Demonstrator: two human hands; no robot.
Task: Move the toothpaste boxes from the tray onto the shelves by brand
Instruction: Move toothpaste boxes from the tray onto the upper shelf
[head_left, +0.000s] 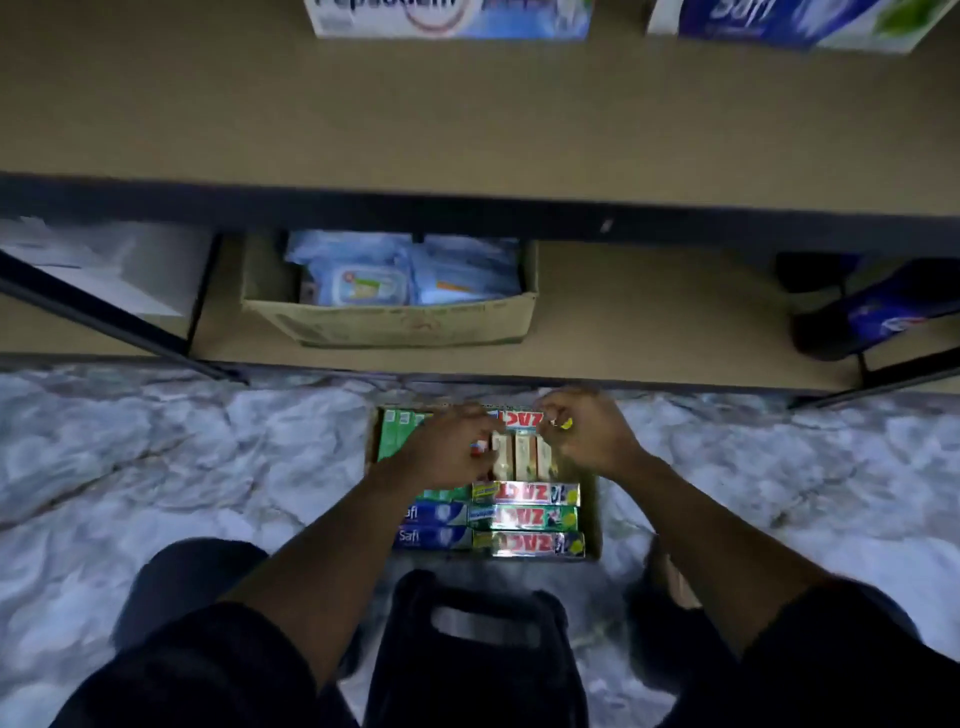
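A cardboard tray (592, 512) lies on the floor below the shelf, packed with toothpaste boxes. Silver Zact boxes (527, 517) fill its near right, blue Safi boxes (434, 525) its near left, green boxes (397, 431) its far left. Cream boxes (522, 457) stand in the middle. My left hand (447, 449) curls around the left side of the cream boxes. My right hand (589, 434) curls at their right side, over a far Zact box (524, 420). Whether either hand grips a box is blurred.
A tan upper shelf (467, 124) carries a Pepsodent box (449, 18) and a Safi box (795, 23) at the back. The lower shelf (649, 322) holds a carton of wipes (389, 312) and dark bags at right. A black stool (483, 649) sits between my knees.
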